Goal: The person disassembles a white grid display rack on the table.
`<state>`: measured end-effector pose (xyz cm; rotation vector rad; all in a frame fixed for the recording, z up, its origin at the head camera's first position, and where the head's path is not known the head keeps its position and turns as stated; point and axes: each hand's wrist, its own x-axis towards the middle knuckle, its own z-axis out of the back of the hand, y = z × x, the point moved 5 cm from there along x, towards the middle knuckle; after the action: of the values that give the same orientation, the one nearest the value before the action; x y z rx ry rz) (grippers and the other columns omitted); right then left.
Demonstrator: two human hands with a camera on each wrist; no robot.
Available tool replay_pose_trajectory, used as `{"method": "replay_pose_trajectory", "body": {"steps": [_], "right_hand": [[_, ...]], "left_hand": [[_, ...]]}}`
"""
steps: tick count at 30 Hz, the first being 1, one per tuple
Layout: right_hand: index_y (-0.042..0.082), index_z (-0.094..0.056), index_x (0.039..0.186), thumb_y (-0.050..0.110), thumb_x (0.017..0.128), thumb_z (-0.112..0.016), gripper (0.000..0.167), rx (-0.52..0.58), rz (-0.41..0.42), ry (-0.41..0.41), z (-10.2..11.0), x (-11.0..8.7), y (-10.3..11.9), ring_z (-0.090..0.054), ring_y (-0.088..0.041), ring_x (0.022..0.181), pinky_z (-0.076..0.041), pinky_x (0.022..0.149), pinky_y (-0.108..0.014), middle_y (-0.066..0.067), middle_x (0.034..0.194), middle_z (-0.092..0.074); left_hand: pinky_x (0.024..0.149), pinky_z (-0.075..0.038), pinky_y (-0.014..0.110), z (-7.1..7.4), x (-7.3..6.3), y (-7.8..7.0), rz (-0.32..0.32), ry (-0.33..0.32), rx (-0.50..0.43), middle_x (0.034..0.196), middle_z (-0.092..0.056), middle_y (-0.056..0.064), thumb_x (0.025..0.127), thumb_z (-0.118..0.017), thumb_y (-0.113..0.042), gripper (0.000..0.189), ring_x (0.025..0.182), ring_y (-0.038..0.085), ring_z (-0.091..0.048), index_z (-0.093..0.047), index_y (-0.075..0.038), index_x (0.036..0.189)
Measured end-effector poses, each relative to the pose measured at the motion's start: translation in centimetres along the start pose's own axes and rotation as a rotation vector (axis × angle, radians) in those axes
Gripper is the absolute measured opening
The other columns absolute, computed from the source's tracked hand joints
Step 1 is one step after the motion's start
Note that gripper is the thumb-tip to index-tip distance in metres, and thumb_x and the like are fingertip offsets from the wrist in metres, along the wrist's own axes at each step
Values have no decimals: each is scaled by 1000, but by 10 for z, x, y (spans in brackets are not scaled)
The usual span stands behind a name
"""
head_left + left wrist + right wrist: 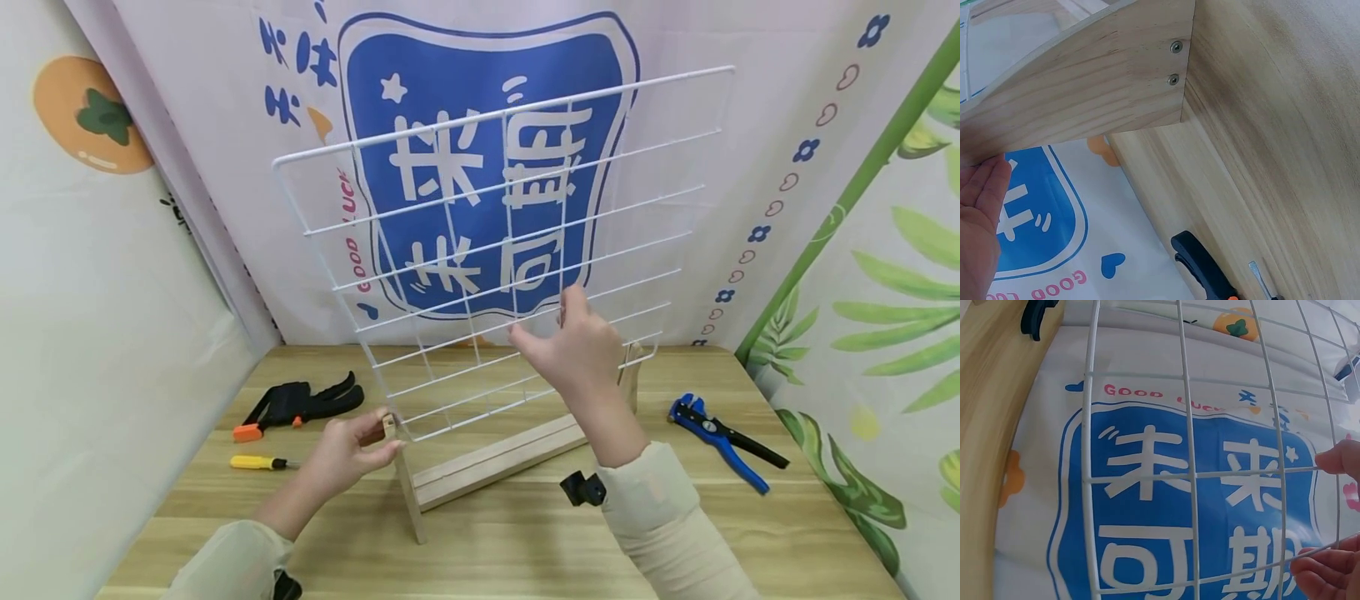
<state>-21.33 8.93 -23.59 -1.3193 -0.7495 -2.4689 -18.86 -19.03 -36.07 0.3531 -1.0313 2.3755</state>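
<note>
A white wire grid panel stands tilted above a wooden stand, its lower edge between the stand's two upright ends. My right hand grips wires in the lower middle of the grid; in the right wrist view, its thumb and fingers are at the wires. My left hand pinches the top of the stand's left wooden end piece, close to the grid's lower left corner. The left wrist view shows this end piece's broad face with two screws near its base, and my left fingers against its edge.
On the left of the table lie a black clamp with orange tips and a yellow-handled screwdriver. Blue and black wire-stripping pliers lie on the right. A printed cloth hangs behind the grid.
</note>
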Motion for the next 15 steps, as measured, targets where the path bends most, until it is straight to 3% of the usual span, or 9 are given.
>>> {"method": "replay_pose_trajectory", "body": {"steps": [7,15], "right_hand": [[3,-50,87,41,67,-76,50,1,-122,-16,2,-20,-21,-31,-14,43,-22,36,-24,-3,59,-46],[-4,-53,92,34,64,-78,54,18,-164,-168,2,-43,-43,-37,-21,48,-26,41,-27,-10,65,-48]], "left_hand": [[74,-57,32,-1,0,2,34,16,1,96,-70,12,81,-70,-5,22,91,31,-67,-63,-6,101],[72,-57,31,-1,0,2,41,-25,-9,96,-70,12,80,-73,-11,25,89,29,-68,-65,-6,103]]}}
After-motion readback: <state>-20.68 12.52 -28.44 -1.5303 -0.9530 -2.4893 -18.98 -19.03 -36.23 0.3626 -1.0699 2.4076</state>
